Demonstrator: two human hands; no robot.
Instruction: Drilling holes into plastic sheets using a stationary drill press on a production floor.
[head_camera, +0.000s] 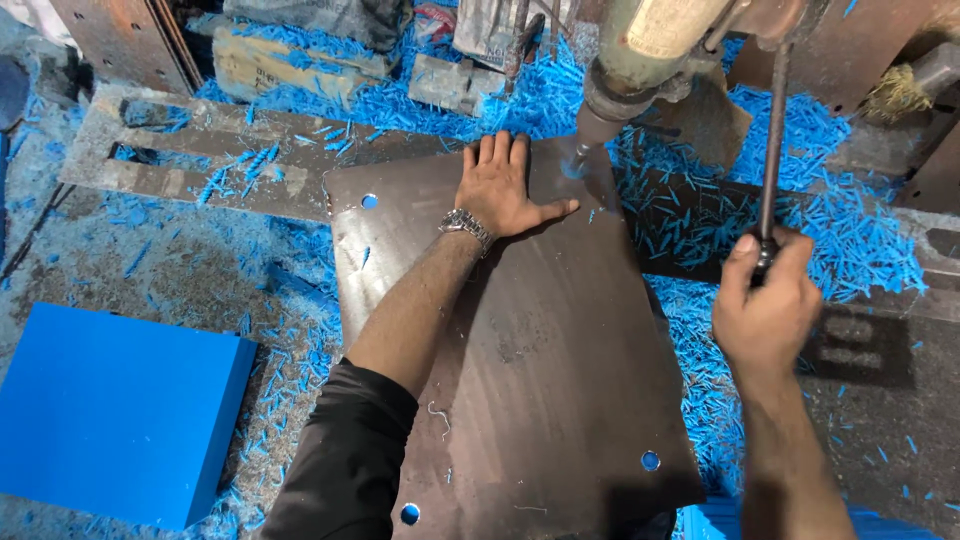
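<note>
A dark steel plate (560, 360) with round holes near its corners lies under a drill press head (640, 50). The drill bit (582, 152) meets the plate at its far right corner. My left hand (500, 185) lies flat on the plate, fingers spread, just left of the bit; a metal watch is on that wrist. My right hand (765, 305) is closed around the knob of the press's long feed lever (772, 140), to the right of the plate.
Blue plastic shavings (700, 220) cover the bench around the plate. A blue block (110, 410) lies at the lower left. A slotted steel frame (190, 165) sits at the far left, with wooden blocks (290, 60) behind it.
</note>
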